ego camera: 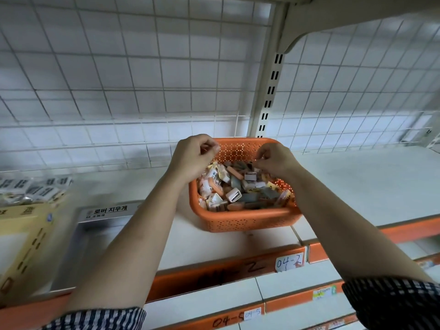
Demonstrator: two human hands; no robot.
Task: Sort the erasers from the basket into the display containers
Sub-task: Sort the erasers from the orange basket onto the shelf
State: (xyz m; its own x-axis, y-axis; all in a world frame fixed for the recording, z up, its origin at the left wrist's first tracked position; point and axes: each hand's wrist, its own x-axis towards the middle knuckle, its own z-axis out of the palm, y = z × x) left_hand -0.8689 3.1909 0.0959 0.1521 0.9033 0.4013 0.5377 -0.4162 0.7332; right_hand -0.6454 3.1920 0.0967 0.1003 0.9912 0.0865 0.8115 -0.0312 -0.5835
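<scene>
Left fingers (210,144), right fingers (262,155) curled over orange basket (250,217) of erasers (233,195); hold unclear. White shelf (357,186), wire-grid backing (119,79).

The basket (247,216) sits on the shelf (357,184), erasers (234,189) heaped in it. The left hand (192,156) is over its far-left corner, the right hand (276,160) over its right side. A display container (104,214) stands to its left; a wire grid (142,79) runs behind.

Dim cool light, soft shadows, wide-angle bend at edges, yellow box (26,225) at L motion-blurred
</scene>
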